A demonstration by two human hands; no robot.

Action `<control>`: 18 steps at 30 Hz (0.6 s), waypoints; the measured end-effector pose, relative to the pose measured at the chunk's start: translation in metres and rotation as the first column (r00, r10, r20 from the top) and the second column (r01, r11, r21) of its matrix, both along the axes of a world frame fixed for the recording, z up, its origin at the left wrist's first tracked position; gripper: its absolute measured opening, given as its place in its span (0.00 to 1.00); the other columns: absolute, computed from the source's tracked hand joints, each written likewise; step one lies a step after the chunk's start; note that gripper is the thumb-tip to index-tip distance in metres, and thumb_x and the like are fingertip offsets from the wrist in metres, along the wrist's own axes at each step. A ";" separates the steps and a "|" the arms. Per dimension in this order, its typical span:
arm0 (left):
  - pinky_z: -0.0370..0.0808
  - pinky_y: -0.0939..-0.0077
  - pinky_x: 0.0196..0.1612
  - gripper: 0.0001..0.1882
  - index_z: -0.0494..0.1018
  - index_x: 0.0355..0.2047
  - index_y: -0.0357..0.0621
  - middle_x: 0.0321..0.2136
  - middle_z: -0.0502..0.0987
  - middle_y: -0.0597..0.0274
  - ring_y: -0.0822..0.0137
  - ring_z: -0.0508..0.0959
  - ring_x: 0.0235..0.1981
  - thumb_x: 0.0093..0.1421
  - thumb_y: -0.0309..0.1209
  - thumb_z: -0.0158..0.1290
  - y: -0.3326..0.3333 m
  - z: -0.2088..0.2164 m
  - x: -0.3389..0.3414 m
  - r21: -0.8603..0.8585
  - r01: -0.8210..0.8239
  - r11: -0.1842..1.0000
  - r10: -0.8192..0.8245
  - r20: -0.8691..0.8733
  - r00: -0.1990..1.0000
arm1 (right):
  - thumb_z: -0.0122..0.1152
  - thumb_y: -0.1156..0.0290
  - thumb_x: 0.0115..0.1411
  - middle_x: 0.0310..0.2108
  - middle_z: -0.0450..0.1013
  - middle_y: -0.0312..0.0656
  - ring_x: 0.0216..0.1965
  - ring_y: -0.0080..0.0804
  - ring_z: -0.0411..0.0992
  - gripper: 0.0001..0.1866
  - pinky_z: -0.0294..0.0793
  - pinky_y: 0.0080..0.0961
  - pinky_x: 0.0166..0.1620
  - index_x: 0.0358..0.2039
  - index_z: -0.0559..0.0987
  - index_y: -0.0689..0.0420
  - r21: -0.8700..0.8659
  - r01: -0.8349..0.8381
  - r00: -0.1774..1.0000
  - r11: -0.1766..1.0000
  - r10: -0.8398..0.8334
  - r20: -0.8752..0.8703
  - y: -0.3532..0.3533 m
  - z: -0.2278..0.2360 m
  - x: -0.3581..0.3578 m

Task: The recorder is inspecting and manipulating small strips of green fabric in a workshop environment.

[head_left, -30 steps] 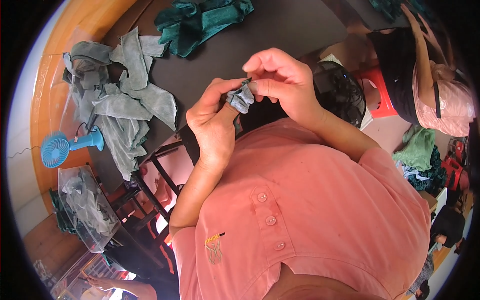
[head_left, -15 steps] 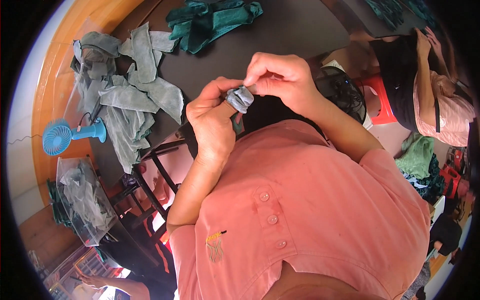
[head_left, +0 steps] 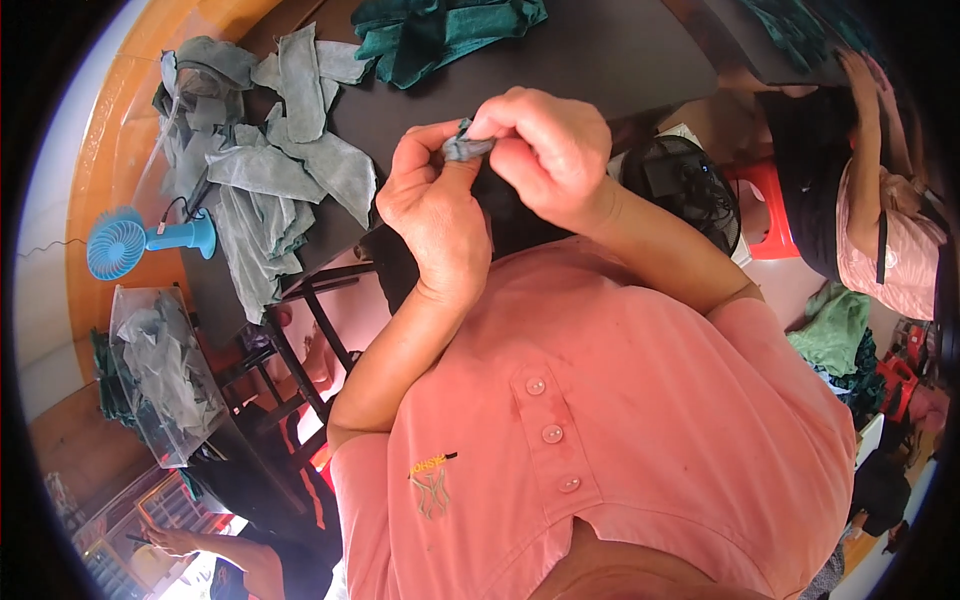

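Observation:
A small bunched piece of grey-green cloth (head_left: 466,148) is pinched in front of my chest, above the near edge of the dark table. My left hand (head_left: 435,205) grips it between thumb and fingers. Against the cloth's right side, my right hand (head_left: 555,150) has its fingertips closed on the same piece. Just what the right fingertips hold is partly hidden. To the left on the table lie grey-green cloth strips (head_left: 265,175) in a loose heap. Dark green velvet pieces (head_left: 440,40) are piled at the far side.
At the left stands a blue fan (head_left: 118,243) beside a clear box of cloth pieces (head_left: 170,375). A red stool (head_left: 768,205) and a black mesh basket (head_left: 685,190) are on the right. A co-worker in a pink top (head_left: 890,235) works at the far right; another person's hand (head_left: 170,540) shows lower left.
Both hands have risen slightly with the cloth. My right hand has turned and come down over the piece, which now looks flatter and less of it shows.

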State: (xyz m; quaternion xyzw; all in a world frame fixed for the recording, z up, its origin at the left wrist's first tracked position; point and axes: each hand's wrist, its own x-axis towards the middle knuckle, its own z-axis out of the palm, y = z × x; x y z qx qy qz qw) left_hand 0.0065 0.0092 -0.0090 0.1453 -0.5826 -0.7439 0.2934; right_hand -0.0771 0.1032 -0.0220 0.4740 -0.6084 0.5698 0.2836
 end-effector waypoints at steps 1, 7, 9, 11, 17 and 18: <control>0.67 0.88 0.37 0.08 0.75 0.33 0.35 0.30 0.73 0.69 0.80 0.70 0.32 0.57 0.12 0.50 0.001 0.000 0.003 -0.008 0.031 0.999 -0.031 0.020 0.999 | 0.53 0.90 0.42 0.24 0.74 0.39 0.20 0.29 0.71 0.15 0.70 0.21 0.24 0.31 0.76 0.62 -0.016 -0.023 1.000 1.000 0.024 0.017 0.002 0.000 -0.004; 0.65 0.86 0.37 0.08 0.74 0.31 0.36 0.32 0.71 0.71 0.79 0.68 0.32 0.53 0.12 0.52 -0.009 0.000 0.001 -0.030 0.161 0.986 -0.158 0.104 0.982 | 0.54 0.90 0.43 0.22 0.71 0.37 0.21 0.26 0.70 0.15 0.70 0.20 0.25 0.33 0.75 0.60 0.013 -0.098 0.977 0.995 0.094 0.190 0.012 0.003 -0.005; 0.65 0.86 0.37 0.08 0.75 0.31 0.36 0.32 0.71 0.71 0.78 0.66 0.31 0.51 0.13 0.54 -0.009 -0.004 -0.006 -0.201 0.057 0.978 -0.047 0.055 0.997 | 0.54 0.89 0.46 0.23 0.71 0.38 0.23 0.24 0.69 0.15 0.70 0.19 0.27 0.35 0.75 0.60 0.032 -0.101 0.965 0.994 0.090 0.245 0.010 0.002 -0.002; 0.65 0.86 0.37 0.08 0.75 0.32 0.36 0.32 0.70 0.71 0.78 0.66 0.31 0.51 0.13 0.55 -0.005 0.001 -0.014 -0.144 0.014 0.990 -0.018 -0.029 0.999 | 0.53 0.84 0.56 0.29 0.72 0.36 0.30 0.19 0.69 0.12 0.70 0.19 0.35 0.41 0.73 0.60 -0.114 -0.203 0.748 0.973 0.229 0.623 0.008 0.006 0.009; 0.65 0.86 0.36 0.09 0.77 0.31 0.38 0.33 0.68 0.71 0.79 0.66 0.31 0.51 0.13 0.58 0.003 -0.001 -0.033 -0.135 -0.084 0.987 0.051 -0.228 0.972 | 0.52 0.71 0.67 0.35 0.71 0.34 0.37 0.18 0.66 0.11 0.67 0.17 0.44 0.47 0.71 0.61 -0.283 -0.196 0.500 0.939 0.344 0.795 0.003 0.034 0.029; 0.66 0.86 0.35 0.09 0.77 0.31 0.38 0.33 0.68 0.71 0.79 0.66 0.31 0.51 0.13 0.58 0.005 0.002 -0.036 -0.142 -0.086 0.986 0.051 -0.231 0.972 | 0.54 0.71 0.66 0.35 0.71 0.34 0.37 0.18 0.66 0.11 0.67 0.17 0.44 0.47 0.71 0.60 -0.352 -0.163 0.428 0.922 0.387 0.817 0.002 0.038 0.029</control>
